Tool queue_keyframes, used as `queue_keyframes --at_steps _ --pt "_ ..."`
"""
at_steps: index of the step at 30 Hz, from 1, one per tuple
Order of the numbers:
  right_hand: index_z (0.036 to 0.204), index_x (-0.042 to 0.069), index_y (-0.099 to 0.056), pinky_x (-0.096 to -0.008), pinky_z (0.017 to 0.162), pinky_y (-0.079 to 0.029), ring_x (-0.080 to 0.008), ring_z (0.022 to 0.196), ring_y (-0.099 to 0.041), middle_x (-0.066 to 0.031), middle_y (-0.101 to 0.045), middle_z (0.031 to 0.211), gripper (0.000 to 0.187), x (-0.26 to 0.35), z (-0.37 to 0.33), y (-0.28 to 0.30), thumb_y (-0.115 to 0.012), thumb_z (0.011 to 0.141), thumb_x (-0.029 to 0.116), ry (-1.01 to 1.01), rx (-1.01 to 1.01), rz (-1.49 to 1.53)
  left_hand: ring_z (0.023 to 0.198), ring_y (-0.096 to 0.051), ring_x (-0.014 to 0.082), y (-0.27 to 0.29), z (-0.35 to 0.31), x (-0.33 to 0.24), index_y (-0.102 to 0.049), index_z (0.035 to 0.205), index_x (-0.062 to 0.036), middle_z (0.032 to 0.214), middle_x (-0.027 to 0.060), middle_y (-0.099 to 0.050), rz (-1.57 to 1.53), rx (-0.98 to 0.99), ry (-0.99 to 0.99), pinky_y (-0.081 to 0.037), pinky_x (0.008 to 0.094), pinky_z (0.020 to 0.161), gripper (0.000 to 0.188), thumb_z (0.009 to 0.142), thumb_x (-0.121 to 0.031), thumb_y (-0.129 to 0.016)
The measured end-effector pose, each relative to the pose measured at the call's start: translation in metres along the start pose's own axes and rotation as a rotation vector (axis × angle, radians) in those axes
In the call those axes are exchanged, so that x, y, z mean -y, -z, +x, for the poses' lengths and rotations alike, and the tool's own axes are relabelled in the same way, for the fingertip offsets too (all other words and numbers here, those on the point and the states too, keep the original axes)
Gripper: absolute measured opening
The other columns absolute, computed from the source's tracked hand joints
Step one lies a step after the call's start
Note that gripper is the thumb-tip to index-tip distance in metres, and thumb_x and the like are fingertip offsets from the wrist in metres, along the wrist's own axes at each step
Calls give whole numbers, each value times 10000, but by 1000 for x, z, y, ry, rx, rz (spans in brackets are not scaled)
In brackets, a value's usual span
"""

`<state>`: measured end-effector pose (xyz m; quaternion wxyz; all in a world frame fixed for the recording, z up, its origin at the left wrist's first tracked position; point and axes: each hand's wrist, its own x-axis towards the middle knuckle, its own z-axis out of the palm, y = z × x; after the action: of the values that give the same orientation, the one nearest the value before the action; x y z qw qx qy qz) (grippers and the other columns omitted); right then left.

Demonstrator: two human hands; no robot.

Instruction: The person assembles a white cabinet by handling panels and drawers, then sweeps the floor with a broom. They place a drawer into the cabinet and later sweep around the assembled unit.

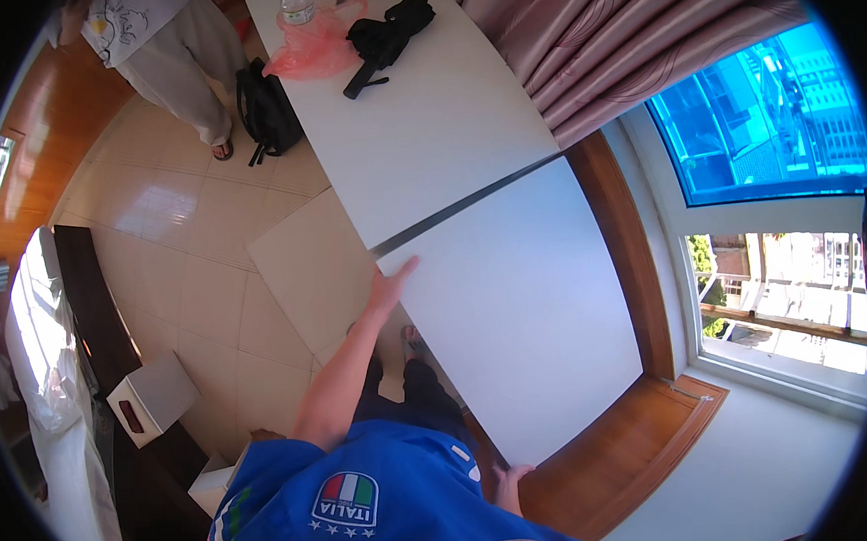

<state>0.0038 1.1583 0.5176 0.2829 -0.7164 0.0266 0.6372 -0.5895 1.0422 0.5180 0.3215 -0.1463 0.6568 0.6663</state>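
Head view: we judge the near white table [523, 315] mid-positioning, left hand [388, 290] flat, fingers spread on its far-left corner, right hand [509, 482] gripping its near edge; next, align with far table [418, 126].

Glossy cream floor tiles [176, 243] fill the left half of the frame, catching bright glare. A dark wooden bench [97, 314] runs down the left edge, with a small white box [154, 397] beside it. Pink curtains [617, 40] hang at the upper right. Below them, at the right edge, a window [779, 207] lets in strong daylight over a wooden sill [636, 262]. A black backpack [267, 113] sits on the floor near the top.
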Motion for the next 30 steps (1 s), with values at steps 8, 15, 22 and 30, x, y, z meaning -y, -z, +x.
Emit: queue_keyframes --at_steps 8,15,22,30 --pt "1538 37 -390 -451 1111 -428 -329 1343 -514 -177 -500 1501 866 68 -1 9 -396 1000 714 543 -175 -872 1330 -557 345 -1 -14 -29 -455 1463 57 1429 255 -561 451 -102 -48 -451 411 1112 1077 729 -642 -819" --pt "1542 12 -390 -445 1149 -383 -309 1394 -476 -119 -467 1555 863 192 44 -124 -316 1027 700 605 85 -841 1349 -539 366 1 -27 -23 -436 1471 78 1437 283 -545 596 -263 -1 -442 415 1120 1193 686 -756 -769" --pt "1514 -55 -395 -451 1151 -386 -320 1378 -481 -158 -467 1544 945 239 75 -171 -364 996 734 602 -103 -823 1213 -637 304 -11 -25 -6 -517 1414 66 1337 218 -636 402 -185 12 -516 388 1008 1015 775 -680 -772" --pt "1516 -62 -383 -464 1164 -373 -328 1383 -470 -167 -444 1558 977 239 59 -180 -397 974 751 536 -348 -868 1149 -666 268 -23 -17 -1 -614 1328 31 1270 175 -681 197 -238 74 -536 390 970 820 801 -562 -822"
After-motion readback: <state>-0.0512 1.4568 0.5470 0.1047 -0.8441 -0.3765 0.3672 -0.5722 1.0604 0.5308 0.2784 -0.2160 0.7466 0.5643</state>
